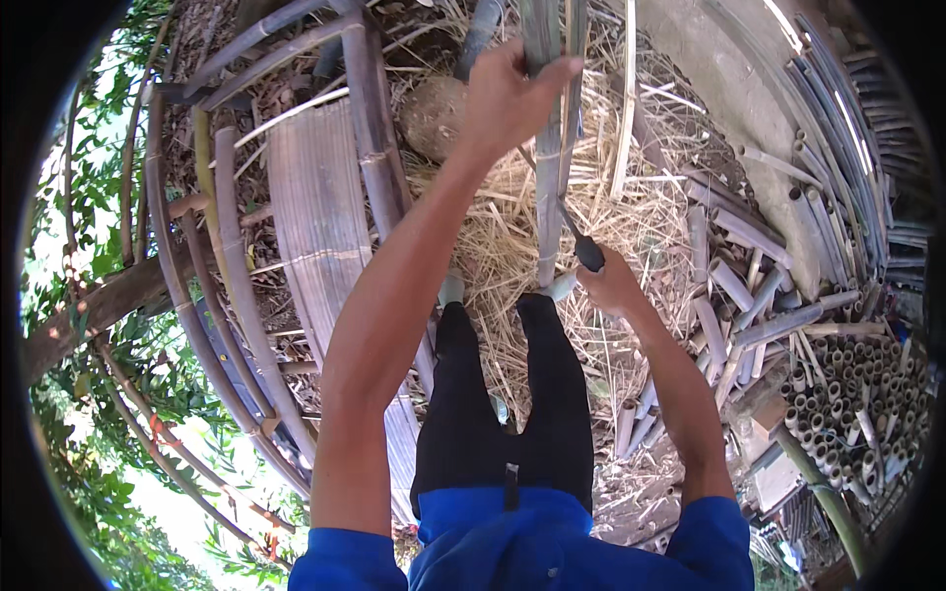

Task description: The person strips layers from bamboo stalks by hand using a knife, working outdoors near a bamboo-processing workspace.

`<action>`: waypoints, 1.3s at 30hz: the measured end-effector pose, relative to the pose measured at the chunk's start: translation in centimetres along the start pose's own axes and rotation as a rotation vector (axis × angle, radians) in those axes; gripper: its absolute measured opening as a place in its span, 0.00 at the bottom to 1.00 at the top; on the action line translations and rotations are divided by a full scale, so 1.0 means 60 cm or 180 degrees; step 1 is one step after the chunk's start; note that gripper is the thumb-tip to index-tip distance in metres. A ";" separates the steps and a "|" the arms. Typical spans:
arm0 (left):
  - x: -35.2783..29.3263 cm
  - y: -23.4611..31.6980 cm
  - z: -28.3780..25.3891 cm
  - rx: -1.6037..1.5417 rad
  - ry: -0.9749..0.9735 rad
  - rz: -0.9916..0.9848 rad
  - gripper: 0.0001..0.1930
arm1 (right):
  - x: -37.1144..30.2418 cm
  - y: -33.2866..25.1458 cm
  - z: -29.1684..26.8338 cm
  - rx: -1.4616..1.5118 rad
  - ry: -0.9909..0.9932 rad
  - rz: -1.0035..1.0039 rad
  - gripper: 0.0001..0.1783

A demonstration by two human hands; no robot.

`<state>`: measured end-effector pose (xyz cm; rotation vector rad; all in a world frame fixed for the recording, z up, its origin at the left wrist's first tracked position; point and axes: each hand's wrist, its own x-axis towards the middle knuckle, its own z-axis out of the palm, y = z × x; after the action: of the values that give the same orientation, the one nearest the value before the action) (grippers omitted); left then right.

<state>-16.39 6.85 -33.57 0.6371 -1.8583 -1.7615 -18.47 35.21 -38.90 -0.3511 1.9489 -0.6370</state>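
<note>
Bamboo (549,217) runs at 1 o'clock, its near end beside my right foot (564,287). At 12 o'clock my left hand (507,103) is clamped on its upper part, thumb across it. At 3 o'clock my right hand (611,284) is closed round a knife (589,254), blade slanting toward 11 against the bamboo; how deep, I cannot tell. Straw (498,241) lies below; tubes (838,414) cluster at 4 o'clock.
</note>
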 end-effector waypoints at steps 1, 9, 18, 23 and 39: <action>0.010 -0.001 0.015 -0.0067 -0.0065 -0.0070 0.11 | 0.008 0.021 -0.006 -0.0204 0.0044 -0.0031 0.20; 0.042 0.008 0.091 -0.0489 0.0135 0.0111 0.10 | 0.022 0.057 -0.016 -0.0814 0.0531 -0.0150 0.21; 0.033 0.025 0.121 0.0007 0.0050 0.0064 0.12 | 0.102 0.133 0.002 0.1214 -0.0131 -0.0272 0.22; 0.058 0.023 0.140 -0.0235 0.0037 0.0490 0.13 | 0.178 0.411 0.120 -0.0329 -0.0117 0.0618 0.18; -0.053 0.038 0.173 -0.0540 0.0491 0.0082 0.19 | 0.124 0.194 -0.100 0.0631 0.1048 0.0122 0.23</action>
<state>-20.57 16.96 -31.80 0.6606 -1.5886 -1.7772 -26.75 42.69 -49.03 -0.0877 2.1730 -0.8995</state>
